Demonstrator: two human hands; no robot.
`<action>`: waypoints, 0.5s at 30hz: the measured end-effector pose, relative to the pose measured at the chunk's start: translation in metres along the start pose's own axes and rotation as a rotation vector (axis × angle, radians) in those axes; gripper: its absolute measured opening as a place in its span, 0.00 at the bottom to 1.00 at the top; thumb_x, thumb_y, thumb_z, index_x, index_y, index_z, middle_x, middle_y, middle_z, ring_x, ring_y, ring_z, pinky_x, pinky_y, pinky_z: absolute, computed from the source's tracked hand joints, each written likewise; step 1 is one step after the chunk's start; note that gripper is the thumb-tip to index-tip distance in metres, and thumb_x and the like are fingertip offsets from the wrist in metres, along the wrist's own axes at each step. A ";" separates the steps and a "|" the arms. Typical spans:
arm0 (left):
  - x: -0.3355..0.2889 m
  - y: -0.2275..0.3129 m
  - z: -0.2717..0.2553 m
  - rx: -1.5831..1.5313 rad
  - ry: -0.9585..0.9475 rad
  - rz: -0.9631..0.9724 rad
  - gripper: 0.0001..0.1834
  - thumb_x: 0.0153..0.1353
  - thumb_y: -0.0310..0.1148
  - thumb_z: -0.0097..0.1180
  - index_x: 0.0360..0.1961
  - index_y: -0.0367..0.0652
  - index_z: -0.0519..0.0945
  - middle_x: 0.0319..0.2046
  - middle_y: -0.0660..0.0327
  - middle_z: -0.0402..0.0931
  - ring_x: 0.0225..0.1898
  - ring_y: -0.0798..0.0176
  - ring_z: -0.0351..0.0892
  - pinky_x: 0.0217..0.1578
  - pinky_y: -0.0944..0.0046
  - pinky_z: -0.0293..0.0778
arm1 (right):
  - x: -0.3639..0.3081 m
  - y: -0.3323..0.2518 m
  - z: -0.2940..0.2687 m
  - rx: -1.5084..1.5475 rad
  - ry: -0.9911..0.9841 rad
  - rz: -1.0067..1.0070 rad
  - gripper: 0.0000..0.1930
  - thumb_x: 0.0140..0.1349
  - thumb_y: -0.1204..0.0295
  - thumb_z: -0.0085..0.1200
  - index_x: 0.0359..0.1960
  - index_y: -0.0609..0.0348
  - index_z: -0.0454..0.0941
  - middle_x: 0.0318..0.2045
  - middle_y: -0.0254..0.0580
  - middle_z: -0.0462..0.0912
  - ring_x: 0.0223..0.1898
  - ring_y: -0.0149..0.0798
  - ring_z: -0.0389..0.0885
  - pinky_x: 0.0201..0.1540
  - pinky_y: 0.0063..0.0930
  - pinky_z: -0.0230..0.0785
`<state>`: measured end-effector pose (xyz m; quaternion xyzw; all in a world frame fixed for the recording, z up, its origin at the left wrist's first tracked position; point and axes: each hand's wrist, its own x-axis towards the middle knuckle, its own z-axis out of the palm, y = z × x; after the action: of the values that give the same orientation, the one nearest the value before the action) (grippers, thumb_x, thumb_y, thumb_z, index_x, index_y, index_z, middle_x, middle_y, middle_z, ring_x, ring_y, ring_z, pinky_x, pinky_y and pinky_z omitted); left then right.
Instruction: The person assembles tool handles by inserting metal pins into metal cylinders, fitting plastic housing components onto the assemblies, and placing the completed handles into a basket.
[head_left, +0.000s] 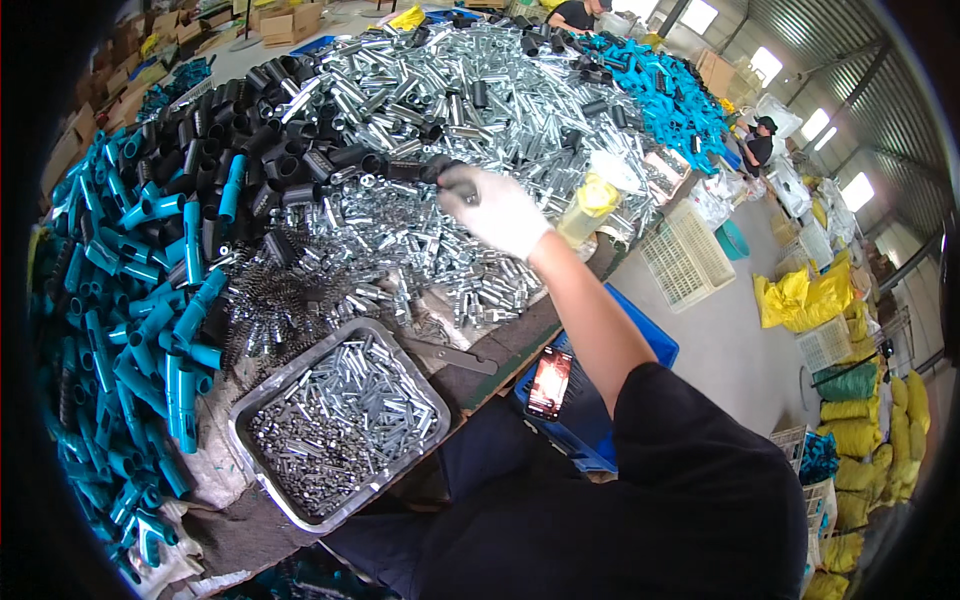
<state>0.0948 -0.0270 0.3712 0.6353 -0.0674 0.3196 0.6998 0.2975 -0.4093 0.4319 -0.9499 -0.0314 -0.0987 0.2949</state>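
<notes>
My right hand [495,212], in a white glove, reaches over the heap of metal parts. Its fingers are closed around a short black tube [458,180], partly hidden by the glove. Below and left of it lie loose silver bolts and pins [420,245], with a pile of dark springs [270,300] farther left. A metal tray [440,425] on the near table edge holds small silver pins and short dark metal pieces. My left hand does not show.
Teal tool housings [130,330] crowd the left; black tubes [200,150] and silver tubes [400,85] fill the back. A flat metal bar [450,353] lies beside the tray. A phone [550,383] rests on a blue crate [640,335]. Two people work farther off.
</notes>
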 end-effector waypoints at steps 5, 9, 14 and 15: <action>0.013 0.022 -0.012 -0.211 -0.091 -0.063 0.20 0.66 0.45 0.53 0.44 0.36 0.69 0.39 0.56 0.67 0.42 0.60 0.66 0.44 0.56 0.63 | 0.108 0.013 0.021 -0.389 0.075 -0.118 0.18 0.63 0.59 0.49 0.52 0.50 0.79 0.44 0.53 0.84 0.48 0.54 0.81 0.52 0.46 0.72; 0.015 0.039 -0.020 -0.384 -0.162 -0.089 0.19 0.65 0.46 0.55 0.40 0.38 0.71 0.34 0.58 0.69 0.37 0.63 0.67 0.39 0.57 0.65 | 0.168 0.034 0.046 -0.684 -0.109 -0.184 0.15 0.61 0.71 0.46 0.45 0.51 0.83 0.45 0.50 0.84 0.47 0.52 0.83 0.49 0.44 0.76; 0.008 0.042 -0.034 -0.603 -0.261 -0.158 0.19 0.64 0.48 0.58 0.34 0.41 0.74 0.27 0.61 0.71 0.31 0.66 0.69 0.33 0.59 0.68 | 0.180 0.031 0.042 -0.765 -0.266 -0.192 0.19 0.57 0.76 0.50 0.49 0.47 0.82 0.46 0.49 0.84 0.48 0.51 0.82 0.51 0.41 0.75; 0.008 0.039 -0.035 -0.661 -0.296 -0.185 0.19 0.63 0.48 0.58 0.33 0.41 0.74 0.26 0.62 0.71 0.30 0.66 0.69 0.32 0.59 0.68 | 0.181 0.039 0.035 -0.807 -0.279 -0.213 0.18 0.57 0.74 0.52 0.50 0.46 0.82 0.45 0.48 0.84 0.48 0.50 0.83 0.50 0.40 0.75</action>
<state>0.0689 0.0077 0.4019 0.4180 -0.2099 0.1208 0.8756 0.4851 -0.4216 0.4193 -0.9847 -0.1278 -0.0036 -0.1187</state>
